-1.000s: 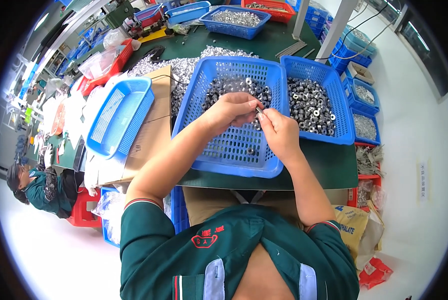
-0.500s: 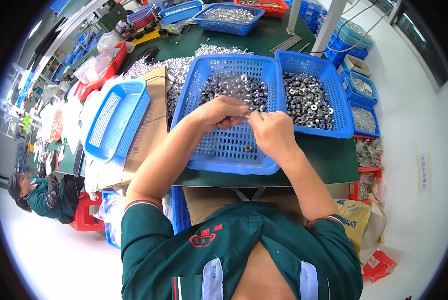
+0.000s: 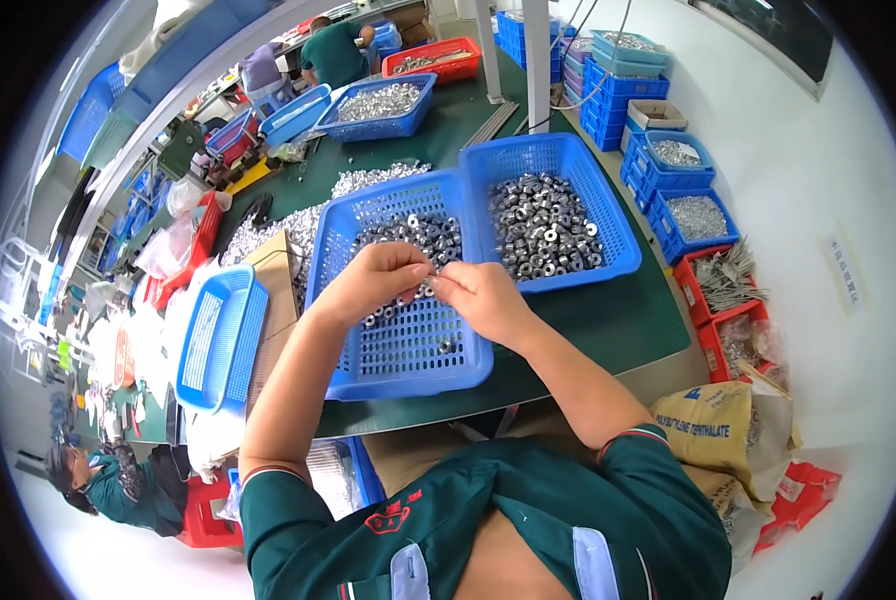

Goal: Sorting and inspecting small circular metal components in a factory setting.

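Above a blue perforated basket point(image 3: 408, 382), my left hand point(image 3: 376, 280) and my right hand point(image 3: 486, 302) meet at the fingertips. Both are closed in a pinch; whatever is between them is too small to make out. Small dark and silver metal rings point(image 3: 418, 236) lie heaped in the far part of this basket, partly behind my hands. One loose ring point(image 3: 447, 346) rests on the slotted bottom nearer to me. Touching it on the right, a second blue basket point(image 3: 623, 262) holds many similar rings point(image 3: 543, 225).
Loose shiny metal pieces point(image 3: 293, 225) cover the green table point(image 3: 608, 330) behind the baskets. An unfilled blue tray point(image 3: 240, 345) lies on cardboard point(image 3: 280, 300) at left. Bins of parts point(image 3: 696, 215) line the right wall. A seated co-worker point(image 3: 133, 490) is at far left.
The view has turned, so the table and baskets appear shifted left and lower. My hands stay pinched together over the same basket.
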